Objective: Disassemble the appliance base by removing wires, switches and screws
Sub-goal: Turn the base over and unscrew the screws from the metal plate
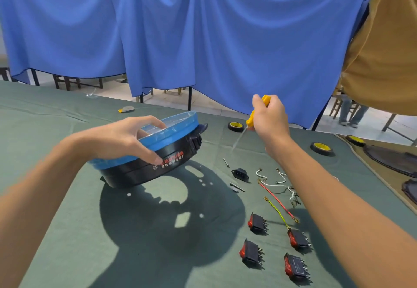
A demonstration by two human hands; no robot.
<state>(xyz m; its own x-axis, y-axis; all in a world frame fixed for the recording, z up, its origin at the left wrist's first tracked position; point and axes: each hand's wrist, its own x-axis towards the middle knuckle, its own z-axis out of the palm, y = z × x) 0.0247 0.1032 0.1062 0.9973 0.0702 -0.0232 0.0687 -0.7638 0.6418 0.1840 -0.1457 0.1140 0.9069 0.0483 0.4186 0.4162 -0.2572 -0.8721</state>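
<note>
With switches [257,222] and wires [276,199] laid out, the left hand [126,139] grips the tilted appliance base [162,163], the right hand [269,116] the screwdriver [250,119]; checking for remaining fasteners likely follows.

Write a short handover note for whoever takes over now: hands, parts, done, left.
Left hand grips the appliance base by its blue-wrapped rim, held tilted above the table. Right hand holds the yellow screwdriver, tip down, touching nothing.
Out on the table: four red switches, loose wires, a black socket, two screws.
Left: the base's inside is hidden; check it for remaining screws.
</note>
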